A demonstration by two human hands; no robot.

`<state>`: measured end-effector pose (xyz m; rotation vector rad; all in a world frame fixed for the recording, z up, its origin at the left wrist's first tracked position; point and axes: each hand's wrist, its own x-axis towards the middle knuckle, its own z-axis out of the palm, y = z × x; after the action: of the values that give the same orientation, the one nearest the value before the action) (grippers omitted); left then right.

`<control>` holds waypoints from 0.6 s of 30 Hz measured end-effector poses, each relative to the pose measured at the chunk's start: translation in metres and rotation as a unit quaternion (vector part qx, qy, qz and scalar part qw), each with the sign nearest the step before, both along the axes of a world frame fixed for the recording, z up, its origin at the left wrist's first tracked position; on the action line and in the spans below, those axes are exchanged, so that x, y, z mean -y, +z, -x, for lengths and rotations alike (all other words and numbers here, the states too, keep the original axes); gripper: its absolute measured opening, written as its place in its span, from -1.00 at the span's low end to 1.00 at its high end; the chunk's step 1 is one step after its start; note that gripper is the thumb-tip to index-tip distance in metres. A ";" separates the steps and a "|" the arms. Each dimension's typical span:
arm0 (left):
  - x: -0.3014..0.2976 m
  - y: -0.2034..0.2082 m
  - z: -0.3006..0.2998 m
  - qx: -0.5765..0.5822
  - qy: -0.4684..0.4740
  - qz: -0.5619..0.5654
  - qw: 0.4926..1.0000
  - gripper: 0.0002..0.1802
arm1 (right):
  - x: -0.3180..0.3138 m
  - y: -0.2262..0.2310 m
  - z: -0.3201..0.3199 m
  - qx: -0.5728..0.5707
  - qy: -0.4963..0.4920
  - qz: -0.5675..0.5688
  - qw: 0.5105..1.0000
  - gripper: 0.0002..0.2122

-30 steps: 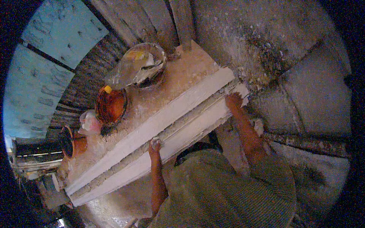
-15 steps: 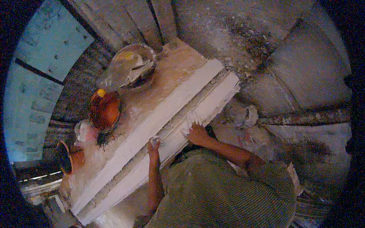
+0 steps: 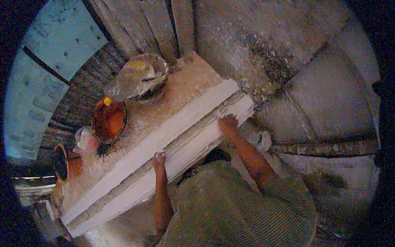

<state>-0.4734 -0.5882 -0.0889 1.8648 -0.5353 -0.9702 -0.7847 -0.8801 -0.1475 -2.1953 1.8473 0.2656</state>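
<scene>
A long white plaster-like strip (image 3: 193, 145) runs diagonally across the board in front of me, its surface ridged. Beside it, across a rough grey groove (image 3: 187, 131), lies a second, smoother white strip (image 3: 156, 140). My left hand (image 3: 159, 157) rests at the near strip's groove edge, fingers curled closed and whitened; whatever they hold is hidden. Near the strip's far right end, my right hand (image 3: 228, 124) lies on the white surface with fingers stretched out, their tips blurred into the white.
Beyond the strips, the brown board (image 3: 181, 88) carries a wide bowl (image 3: 158, 68) of whitish material and an orange-brown basin (image 3: 111, 121). A clear container (image 3: 86, 140) with something pink and an orange bucket (image 3: 74, 166) on its side stand farther left. A stained wall (image 3: 271, 49) rises behind.
My right hand has slid along the near strip toward its far right end. My left hand has shifted slightly left and stays curled. The whole view has tilted a little.
</scene>
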 end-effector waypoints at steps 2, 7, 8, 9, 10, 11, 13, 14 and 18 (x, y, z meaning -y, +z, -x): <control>-0.004 -0.015 0.009 -0.013 0.014 0.024 1.000 -0.46 | 0.045 -0.031 0.034 0.014 -0.034 0.060 0.998 -0.58; -0.004 -0.054 0.054 -0.144 0.120 0.151 0.971 -0.51 | 0.168 -0.114 0.138 -0.114 0.140 0.073 0.981 -0.66; -0.010 -0.051 0.065 -0.133 0.133 0.110 0.976 -0.46 | 0.178 -0.125 0.148 -0.143 0.167 0.090 0.971 -0.68; -0.009 -0.048 0.076 -0.111 0.121 0.103 0.981 -0.43 | 0.184 -0.131 0.156 -0.139 0.211 0.113 0.961 -0.69; -0.007 -0.041 0.089 -0.087 0.118 0.089 0.985 -0.40 | 0.184 -0.133 0.161 -0.134 0.255 0.140 0.947 -0.70; -0.002 -0.030 0.101 -0.063 0.123 0.052 0.989 -0.37 | 0.176 -0.131 0.160 -0.155 0.305 0.100 0.934 -0.68; 0.003 -0.002 0.126 -0.050 0.149 0.060 0.986 -0.32 | 0.145 -0.117 0.154 -0.201 0.403 0.027 0.892 -0.63; 0.003 0.013 0.140 -0.045 0.165 0.050 0.984 -0.30 | 0.128 -0.104 0.149 -0.196 0.436 0.012 0.878 -0.60; 0.000 0.043 0.192 -0.125 0.298 0.003 0.946 -0.31 | 0.050 -0.049 0.109 -0.072 0.515 0.003 0.854 -0.45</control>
<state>-0.6658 -0.5880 -0.0456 1.7069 0.1790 -0.7675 -0.8935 -0.9301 -0.1966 -3.0057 0.5097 0.6157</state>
